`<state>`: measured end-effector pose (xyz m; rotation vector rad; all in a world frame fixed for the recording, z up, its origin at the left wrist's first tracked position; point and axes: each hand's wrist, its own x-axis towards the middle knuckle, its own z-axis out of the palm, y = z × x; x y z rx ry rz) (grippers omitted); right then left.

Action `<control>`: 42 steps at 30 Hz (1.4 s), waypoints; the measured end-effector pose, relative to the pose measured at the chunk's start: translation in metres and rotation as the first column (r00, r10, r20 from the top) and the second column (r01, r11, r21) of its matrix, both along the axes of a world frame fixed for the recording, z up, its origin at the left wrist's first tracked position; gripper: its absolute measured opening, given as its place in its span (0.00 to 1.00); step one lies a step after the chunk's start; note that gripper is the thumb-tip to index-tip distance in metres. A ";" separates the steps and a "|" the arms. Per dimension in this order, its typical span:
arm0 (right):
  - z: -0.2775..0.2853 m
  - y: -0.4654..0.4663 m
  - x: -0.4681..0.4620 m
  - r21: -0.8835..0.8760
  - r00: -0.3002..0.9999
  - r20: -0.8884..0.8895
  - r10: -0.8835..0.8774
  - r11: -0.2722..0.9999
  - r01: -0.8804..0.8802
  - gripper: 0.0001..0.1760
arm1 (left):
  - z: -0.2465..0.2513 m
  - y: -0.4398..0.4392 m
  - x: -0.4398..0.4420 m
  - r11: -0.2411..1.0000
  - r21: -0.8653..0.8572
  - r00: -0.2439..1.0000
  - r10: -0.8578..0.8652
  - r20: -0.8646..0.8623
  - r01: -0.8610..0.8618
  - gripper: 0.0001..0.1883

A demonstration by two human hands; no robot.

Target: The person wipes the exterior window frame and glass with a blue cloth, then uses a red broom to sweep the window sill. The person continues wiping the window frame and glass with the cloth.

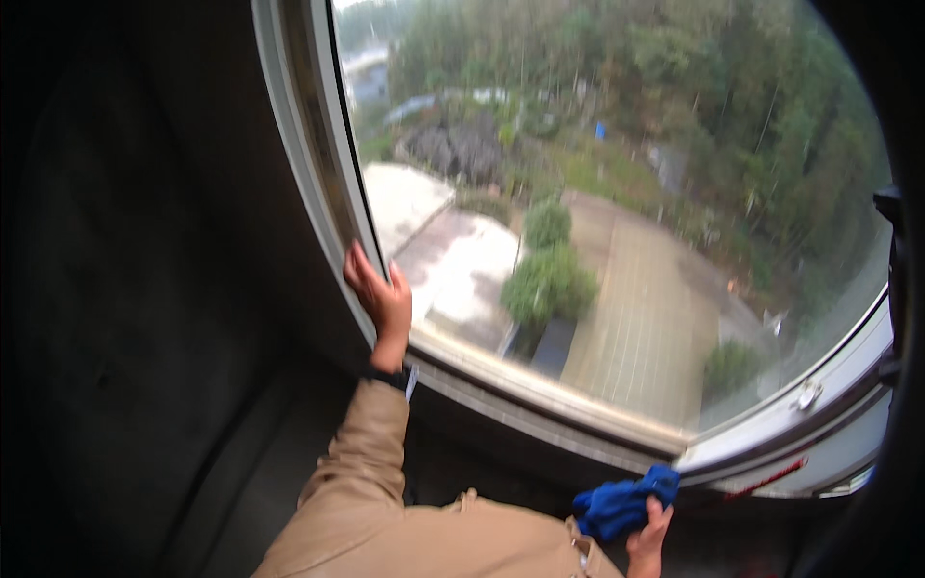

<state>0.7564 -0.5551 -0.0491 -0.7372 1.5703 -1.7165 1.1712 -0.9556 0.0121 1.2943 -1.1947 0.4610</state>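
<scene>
My left hand is raised against the lower left side of a white window frame. Its fingers are apart and it holds nothing; whether the palm presses on the frame is hard to tell. A dark band circles that wrist below a tan sleeve. Low on the right, my right hand grips a crumpled blue cloth. The cloth is just below the window's lower right corner, by the sill. Between the hands stretches the large window pane.
A small latch sits on the right-hand frame, above a red streak or strip. Dark wall fills the left side. Beyond the glass, far below, are a paved strip, bushes and a wooded slope.
</scene>
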 end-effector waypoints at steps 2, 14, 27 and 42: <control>-0.017 -0.018 -0.003 -0.024 0.991 0.111 0.069 0.997 -0.067 0.17 | 0.004 -0.012 -0.002 0.998 0.023 0.995 -0.050 -0.087 0.052 0.38; -0.049 -0.041 0.003 0.001 0.995 -0.069 0.070 0.998 -0.070 0.25 | -0.005 -0.070 0.000 0.998 -0.041 0.954 -0.057 -0.293 0.047 0.38; 0.008 -0.137 0.033 -0.067 0.950 -0.086 0.302 0.949 -0.308 0.22 | 0.002 -0.051 -0.007 0.995 0.005 0.952 -0.095 -0.291 0.101 0.38; 0.071 -0.129 0.016 -0.150 0.916 -0.386 0.111 0.972 -0.181 0.29 | -0.018 -0.096 0.041 0.956 -0.292 0.999 0.037 0.005 -0.033 0.34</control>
